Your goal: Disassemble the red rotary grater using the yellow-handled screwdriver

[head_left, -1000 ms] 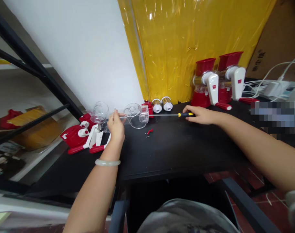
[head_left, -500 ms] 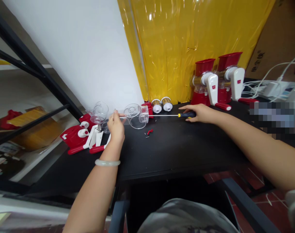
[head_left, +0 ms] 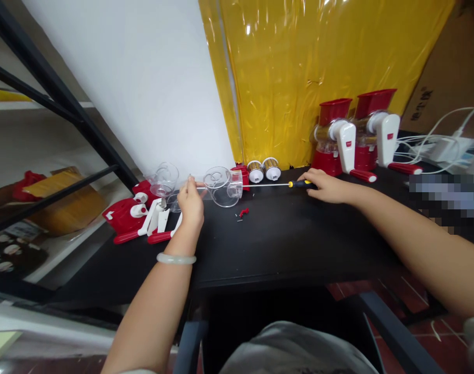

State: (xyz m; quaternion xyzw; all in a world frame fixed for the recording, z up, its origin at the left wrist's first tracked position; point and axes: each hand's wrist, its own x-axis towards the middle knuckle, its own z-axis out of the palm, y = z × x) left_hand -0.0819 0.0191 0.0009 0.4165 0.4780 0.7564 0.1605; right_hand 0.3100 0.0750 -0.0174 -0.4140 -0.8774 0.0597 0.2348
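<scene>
My right hand (head_left: 324, 186) is closed round the black and yellow handle of a screwdriver (head_left: 273, 185). Its long thin shaft runs level to the left, into a clear plastic housing (head_left: 221, 195) with a round opening. At the housing's left end, my left hand (head_left: 190, 200) is closed in a pinch. What lies between its fingertips is too small to make out. In front of the housing, a small red plastic part (head_left: 243, 212) lies on the black table (head_left: 283, 239) beside tiny screws (head_left: 239, 220).
Two metal grater drums (head_left: 263, 171) stand behind the shaft. To the right are two assembled red and white rotary graters (head_left: 335, 135) and white cables (head_left: 427, 150). Red bases (head_left: 123, 219), white crank handles (head_left: 159, 221) and another clear housing (head_left: 164, 179) lie left, near a black shelf frame (head_left: 65, 98).
The view has shifted slightly, moving everything a little to the right in the picture. My right hand's fingers have shifted on the screwdriver handle. My left hand keeps its pinch.
</scene>
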